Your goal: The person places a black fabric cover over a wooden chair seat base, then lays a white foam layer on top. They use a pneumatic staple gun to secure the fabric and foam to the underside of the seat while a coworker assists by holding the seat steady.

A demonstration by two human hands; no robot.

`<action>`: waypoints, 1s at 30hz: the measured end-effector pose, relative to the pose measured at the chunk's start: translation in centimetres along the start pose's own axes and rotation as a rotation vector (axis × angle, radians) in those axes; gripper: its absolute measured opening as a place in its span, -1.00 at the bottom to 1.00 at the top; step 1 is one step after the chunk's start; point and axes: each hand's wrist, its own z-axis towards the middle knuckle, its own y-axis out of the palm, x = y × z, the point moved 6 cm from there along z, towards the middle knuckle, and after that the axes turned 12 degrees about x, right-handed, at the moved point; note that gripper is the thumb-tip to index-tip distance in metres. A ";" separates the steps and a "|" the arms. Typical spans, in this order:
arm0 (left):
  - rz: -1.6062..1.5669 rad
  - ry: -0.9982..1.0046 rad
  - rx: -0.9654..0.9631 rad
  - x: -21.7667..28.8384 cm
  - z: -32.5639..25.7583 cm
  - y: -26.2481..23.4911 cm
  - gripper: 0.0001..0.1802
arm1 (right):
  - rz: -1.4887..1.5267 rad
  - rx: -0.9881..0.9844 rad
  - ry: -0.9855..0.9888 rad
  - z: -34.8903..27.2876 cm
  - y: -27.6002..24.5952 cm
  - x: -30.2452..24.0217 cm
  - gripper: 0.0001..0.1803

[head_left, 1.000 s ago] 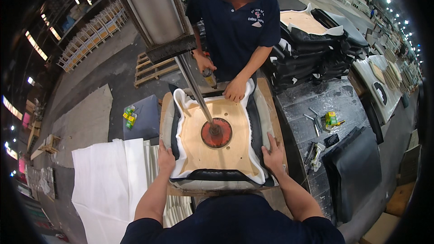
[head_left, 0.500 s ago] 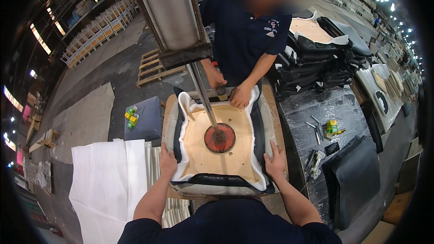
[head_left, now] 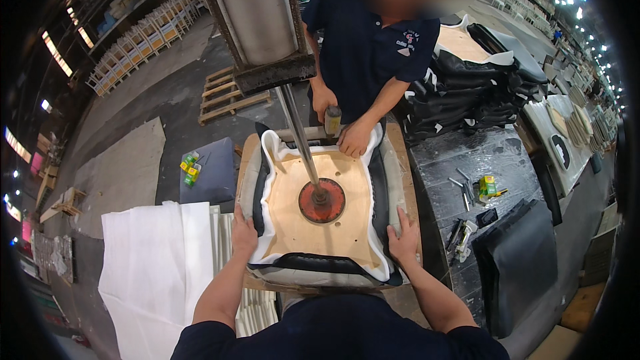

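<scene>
A seat cushion lies upside down in front of me, its plywood base point(head_left: 293, 213) facing up and black cover point(head_left: 320, 265) with white lining pulled over the edges. A red round press pad point(head_left: 321, 201) on a metal rod point(head_left: 298, 137) pushes down on the wood. My left hand point(head_left: 243, 235) presses flat on the cushion's left edge. My right hand point(head_left: 404, 239) presses flat on its right edge. Across from me a person in a dark shirt rests one hand point(head_left: 355, 139) on the far edge and holds a tool point(head_left: 332, 120) in the other.
A black worktable point(head_left: 467, 167) to the right carries hand tools point(head_left: 461, 190), a small green box point(head_left: 489, 187) and black covers point(head_left: 517, 260). Stacked black covers point(head_left: 460, 93) sit behind it. White foam sheets point(head_left: 153, 260) lie at the left, with a grey stool point(head_left: 210, 170) and a wooden pallet point(head_left: 227, 90) beyond.
The view has shifted closer over the cushion. The other person's hand with the tool has moved onto the far edge. My hands stay on the cushion's sides.
</scene>
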 end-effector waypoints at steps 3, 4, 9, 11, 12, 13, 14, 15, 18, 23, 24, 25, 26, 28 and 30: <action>0.001 -0.028 -0.026 0.0 -0.1 0.1 -0.23 | -0.022 -0.026 0.045 -0.1 -0.2 0.1 -0.10; -0.002 -0.026 -0.026 0.2 -0.1 0.2 -0.22 | -0.035 -0.002 0.019 0.0 -0.4 0.0 -0.10; -0.010 -0.024 -0.024 0.4 -0.5 0.0 -0.21 | -0.046 0.041 -0.034 0.3 -0.6 -0.5 -0.10; 0.009 -0.032 -0.011 -0.6 -0.5 -0.7 -0.21 | 0.023 -0.008 -0.022 0.3 -0.2 -1.4 -0.11; 0.009 -0.034 -0.009 -0.7 -0.4 -0.9 -0.21 | 0.049 -0.028 -0.018 0.2 -0.2 -1.5 -0.11; -0.034 -0.017 -0.028 0.7 -0.1 -0.2 -0.21 | 0.018 0.056 -0.077 0.4 -0.9 -0.7 -0.11; -0.030 -0.027 -0.037 0.9 0.2 -0.2 -0.21 | 0.014 0.055 -0.077 0.5 -1.0 -0.5 -0.11; -0.019 -0.046 -0.050 0.7 0.2 -0.2 -0.21 | 0.009 0.043 -0.077 0.4 -0.9 -0.5 -0.11; -0.013 -0.090 -0.066 -0.4 -0.2 -0.7 -0.20 | -0.028 -0.080 0.022 0.0 -0.1 -1.1 -0.14; -0.030 -0.003 0.006 0.0 0.3 -0.8 -0.19 | 0.006 -0.010 -0.034 -0.1 -0.3 -0.7 -0.12; -0.007 -0.045 -0.046 0.1 0.1 -0.4 -0.19 | 0.003 -0.013 -0.022 -0.2 -0.4 -0.8 -0.12; -0.010 -0.049 -0.040 -0.2 0.0 -0.3 -0.19 | 0.007 -0.016 -0.015 -0.3 -0.4 -0.7 -0.12; -0.014 -0.053 -0.034 -0.5 -0.1 -0.4 -0.19 | 0.004 -0.005 -0.050 -0.3 -0.5 -0.9 -0.11; 0.002 -0.051 -0.032 -0.5 0.2 -0.3 -0.21 | 0.000 0.035 -0.121 0.0 -0.5 -0.9 -0.11; -0.035 -0.067 -0.035 -0.7 0.5 -0.1 -0.20 | 0.009 0.004 -0.056 0.0 -0.3 -0.6 -0.12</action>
